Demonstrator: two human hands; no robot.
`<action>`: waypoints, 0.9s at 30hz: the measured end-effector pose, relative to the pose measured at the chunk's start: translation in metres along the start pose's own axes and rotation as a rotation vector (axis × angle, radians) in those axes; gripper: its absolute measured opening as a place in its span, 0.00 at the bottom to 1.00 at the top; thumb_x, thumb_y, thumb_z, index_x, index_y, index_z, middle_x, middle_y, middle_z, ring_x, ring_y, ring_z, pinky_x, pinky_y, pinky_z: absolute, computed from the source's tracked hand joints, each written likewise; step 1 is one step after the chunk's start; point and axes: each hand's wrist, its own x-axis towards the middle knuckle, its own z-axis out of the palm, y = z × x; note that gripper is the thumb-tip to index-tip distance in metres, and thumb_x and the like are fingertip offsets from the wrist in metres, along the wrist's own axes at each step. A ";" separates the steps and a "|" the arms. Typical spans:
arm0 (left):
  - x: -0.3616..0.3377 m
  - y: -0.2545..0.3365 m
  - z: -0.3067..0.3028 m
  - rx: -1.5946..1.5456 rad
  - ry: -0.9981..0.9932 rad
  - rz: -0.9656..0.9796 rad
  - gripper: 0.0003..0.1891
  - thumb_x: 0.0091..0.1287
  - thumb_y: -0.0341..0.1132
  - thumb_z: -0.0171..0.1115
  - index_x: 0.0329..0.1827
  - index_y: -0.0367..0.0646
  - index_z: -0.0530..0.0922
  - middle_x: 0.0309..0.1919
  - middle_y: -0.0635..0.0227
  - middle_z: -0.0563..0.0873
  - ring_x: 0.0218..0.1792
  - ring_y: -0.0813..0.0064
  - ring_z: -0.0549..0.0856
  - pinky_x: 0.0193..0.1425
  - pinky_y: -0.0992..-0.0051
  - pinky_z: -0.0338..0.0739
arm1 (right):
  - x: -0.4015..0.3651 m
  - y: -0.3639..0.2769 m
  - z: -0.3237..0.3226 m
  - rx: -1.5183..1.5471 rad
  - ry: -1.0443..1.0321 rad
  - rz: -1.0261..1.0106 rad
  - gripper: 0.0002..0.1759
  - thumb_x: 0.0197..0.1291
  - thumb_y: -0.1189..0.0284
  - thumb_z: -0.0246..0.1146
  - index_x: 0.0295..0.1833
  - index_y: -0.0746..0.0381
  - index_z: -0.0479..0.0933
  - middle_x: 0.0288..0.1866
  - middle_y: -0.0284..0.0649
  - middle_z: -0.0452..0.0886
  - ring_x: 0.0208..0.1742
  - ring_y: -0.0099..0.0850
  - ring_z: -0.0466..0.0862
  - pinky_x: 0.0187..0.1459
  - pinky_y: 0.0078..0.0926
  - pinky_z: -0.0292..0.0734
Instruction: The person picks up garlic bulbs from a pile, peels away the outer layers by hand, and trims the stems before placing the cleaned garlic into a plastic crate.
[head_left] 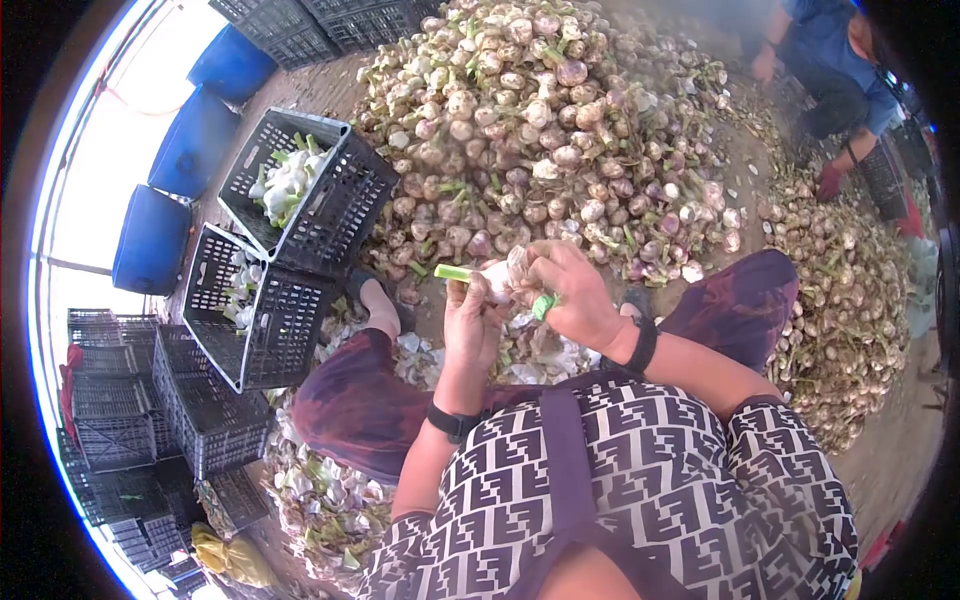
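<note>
A garlic bulb (pixel 497 283) with a cut green stem pointing left is held up between my two hands, over my lap. My left hand (pixel 472 328) closes on it from below, its fingers around the bulb near the stem. Against the bulb's right side, my right hand (pixel 578 298) is closed, with dry outer skin (pixel 518 268) at its fingertips. A bright green piece (pixel 544 306) shows at the right hand's fingers; I cannot make out what it is. Loose white skins (pixel 535 345) lie on the ground below the hands.
A large heap of garlic (pixel 560 130) rises ahead. Two black crates (pixel 335 205) (pixel 290 325) at left hold whitish bulbs. Blue barrels (pixel 150 240) and stacked crates (pixel 210 400) stand farther left. Another person (pixel 840 75) works beside a second heap (pixel 835 330) at right.
</note>
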 end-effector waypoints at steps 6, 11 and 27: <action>0.000 0.001 0.001 0.037 -0.057 0.042 0.12 0.69 0.35 0.51 0.53 0.46 0.69 0.47 0.65 0.77 0.45 0.71 0.80 0.45 0.72 0.79 | 0.002 -0.009 0.001 0.042 -0.001 0.016 0.16 0.45 0.77 0.63 0.44 0.62 0.74 0.46 0.43 0.72 0.48 0.42 0.72 0.48 0.34 0.71; -0.008 0.007 0.012 0.113 0.002 -0.020 0.13 0.69 0.36 0.49 0.53 0.43 0.69 0.48 0.64 0.78 0.45 0.71 0.81 0.46 0.72 0.81 | 0.005 0.005 0.005 -0.028 -0.021 -0.002 0.15 0.44 0.78 0.63 0.42 0.61 0.76 0.44 0.40 0.73 0.48 0.41 0.73 0.48 0.33 0.71; -0.002 -0.006 0.000 0.360 0.064 0.104 0.10 0.67 0.32 0.54 0.49 0.40 0.74 0.39 0.67 0.82 0.37 0.79 0.82 0.35 0.83 0.77 | 0.003 0.010 0.011 -0.100 -0.079 -0.066 0.12 0.38 0.81 0.56 0.35 0.66 0.71 0.38 0.44 0.71 0.43 0.42 0.71 0.41 0.37 0.72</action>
